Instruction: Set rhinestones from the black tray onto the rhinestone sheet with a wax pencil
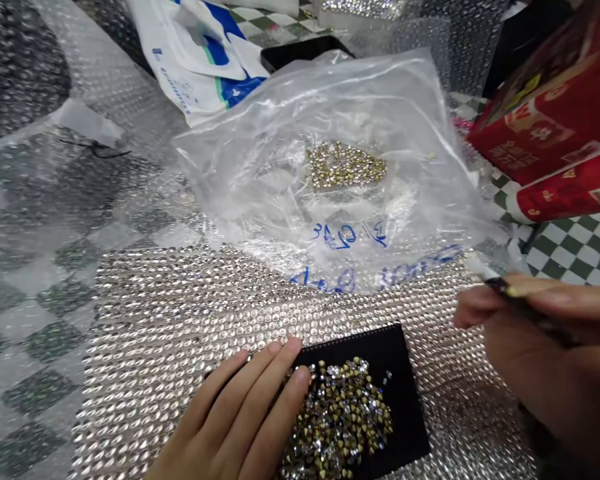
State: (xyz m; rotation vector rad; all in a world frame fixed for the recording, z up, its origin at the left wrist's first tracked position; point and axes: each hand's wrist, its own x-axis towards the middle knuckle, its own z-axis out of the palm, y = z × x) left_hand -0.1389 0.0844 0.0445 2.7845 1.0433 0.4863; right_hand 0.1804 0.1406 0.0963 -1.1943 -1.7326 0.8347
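Note:
My left hand (245, 420) lies with its fingers stretched out over the left part of a flat black tray or card (410, 427). Its fingertips touch the edge of a pile of rhinestones (350, 407), clear on the face and gold on the back. Off to the right, my right hand (550, 340) grips a slim black pen-like tool (523, 307) with a pale tip pointing up and left. Under the black piece spreads a sheet set with rows of silvery stones (170, 347). The right hand hovers over that sheet's right side, apart from the pile.
Behind the sheet lies a clear plastic bag (260, 180) with blue handwriting and gold-backed rhinestones (347, 163) inside. Further back are a wipes pack (180, 67) and a dark flat object (305, 50). Bubble wrap (115, 73) covers the left; red packages (545, 120) stand at right.

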